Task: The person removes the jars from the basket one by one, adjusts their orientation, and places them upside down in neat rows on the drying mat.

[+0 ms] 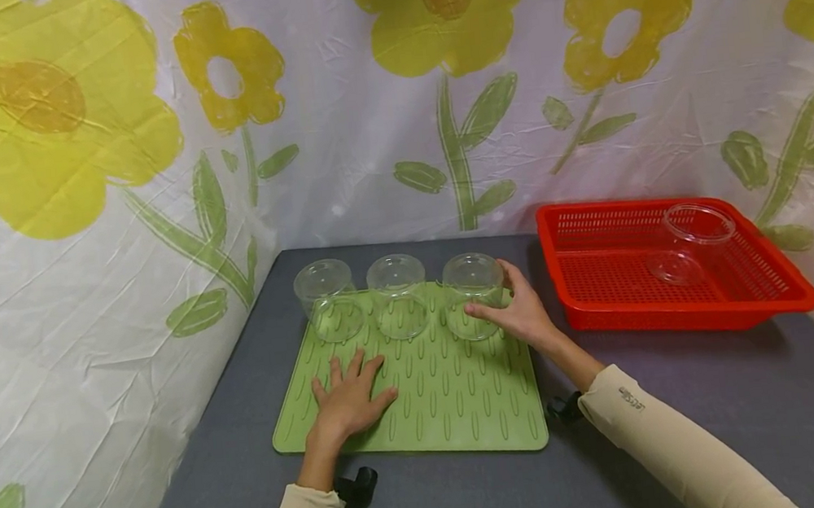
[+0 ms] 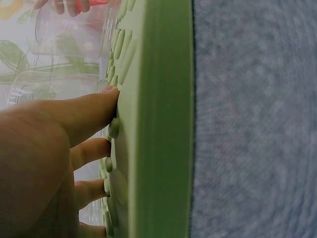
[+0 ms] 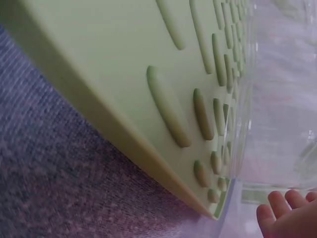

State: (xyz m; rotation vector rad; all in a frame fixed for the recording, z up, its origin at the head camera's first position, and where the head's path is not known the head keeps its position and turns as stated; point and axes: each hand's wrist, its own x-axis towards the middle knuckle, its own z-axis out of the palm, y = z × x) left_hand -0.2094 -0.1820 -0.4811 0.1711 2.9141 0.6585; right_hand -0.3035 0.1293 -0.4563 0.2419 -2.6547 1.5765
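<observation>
Three clear tubs stand in a row, base up, along the back of a green ribbed mat (image 1: 438, 423): a left tub (image 1: 335, 314), a middle tub (image 1: 399, 308) and a right tub (image 1: 463, 281). My right hand (image 1: 523, 312) holds the right tub, thumb at its front and fingers round its far right side. In the right wrist view, fingertips (image 3: 280, 201) show beside the clear wall. My left hand (image 1: 348, 407) rests on the mat's left part with its fingers spread. The left wrist view shows its thumb and fingertips touching the mat's ribs.
A red plastic basket (image 1: 678, 318) stands on the grey table (image 1: 445, 496) to the right of the mat. Inside it a fourth clear tub (image 1: 697, 246) stands rim up. A flower-printed curtain (image 1: 340, 170) hangs close behind and at the sides.
</observation>
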